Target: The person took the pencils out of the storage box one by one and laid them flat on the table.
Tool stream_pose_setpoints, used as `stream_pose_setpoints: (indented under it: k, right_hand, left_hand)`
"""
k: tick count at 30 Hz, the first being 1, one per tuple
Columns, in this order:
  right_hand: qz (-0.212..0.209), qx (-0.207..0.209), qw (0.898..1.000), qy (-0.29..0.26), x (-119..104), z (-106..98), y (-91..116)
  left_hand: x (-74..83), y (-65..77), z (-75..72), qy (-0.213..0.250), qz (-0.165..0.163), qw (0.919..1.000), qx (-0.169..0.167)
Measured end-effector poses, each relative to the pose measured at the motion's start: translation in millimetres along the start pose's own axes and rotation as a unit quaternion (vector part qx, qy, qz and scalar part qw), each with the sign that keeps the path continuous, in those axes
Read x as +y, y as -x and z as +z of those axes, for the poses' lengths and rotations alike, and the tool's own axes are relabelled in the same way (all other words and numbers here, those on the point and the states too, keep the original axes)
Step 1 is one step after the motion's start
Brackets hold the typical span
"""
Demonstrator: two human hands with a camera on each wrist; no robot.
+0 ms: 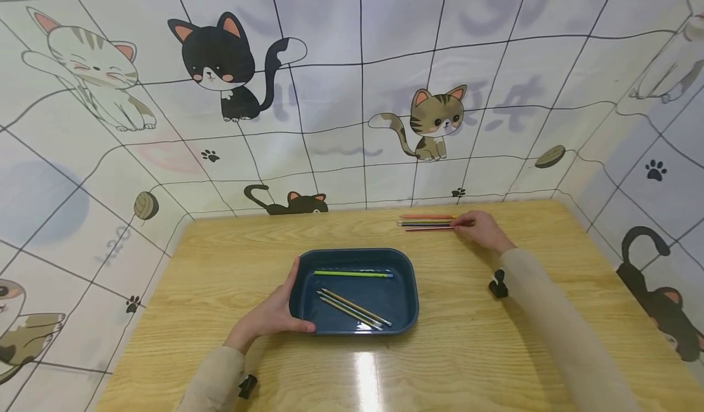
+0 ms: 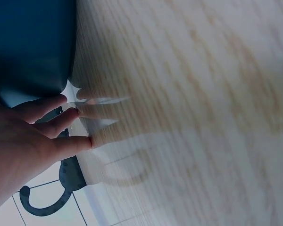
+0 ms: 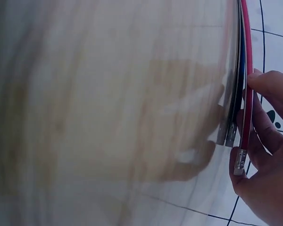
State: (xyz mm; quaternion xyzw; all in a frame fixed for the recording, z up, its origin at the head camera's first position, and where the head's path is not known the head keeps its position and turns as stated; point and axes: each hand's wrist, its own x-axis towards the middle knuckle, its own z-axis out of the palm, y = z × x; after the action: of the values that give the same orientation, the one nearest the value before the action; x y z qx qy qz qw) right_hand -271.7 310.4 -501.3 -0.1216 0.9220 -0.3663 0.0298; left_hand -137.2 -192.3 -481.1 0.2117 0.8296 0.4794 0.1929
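Ideally, the red pencil (image 3: 248, 106), pinched near its eraser by the right hand (image 1: 480, 228) at the desk's (image 1: 451, 338) far edge, should be lifted straight, clear of its row (image 1: 423, 223). The left hand (image 1: 275, 311), straight-fingered and spread against the tray (image 1: 374, 290), can brace it. In the head view, the right hand hides the row's right ends; the right wrist view crops its far ends.
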Motion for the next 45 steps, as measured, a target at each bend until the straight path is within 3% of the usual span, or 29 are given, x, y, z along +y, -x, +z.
stream_pose_setpoints:
  k: [16,26,40,45]
  right_hand:
    - [-0.013,0.023,0.999,0.027,-1,5,-8]
    - [-0.005,0.021,1.000,0.002,0,4,-6]
    - [0.004,0.057,0.998,-0.028,-12,5,13]
    - [-0.021,0.068,0.996,-0.052,-22,11,21]
  left_hand:
    - [-1.0,-1.0,0.7,-0.008,-0.005,1.0000,0.000]
    - [0.3,-0.3,0.2,-0.005,-0.007,1.0000,-0.001]
    - [-1.2,-0.3,1.1,-0.004,-0.006,1.0000,0.002]
    - [-2.0,-1.3,0.6,-0.008,-0.006,0.9999,0.007]
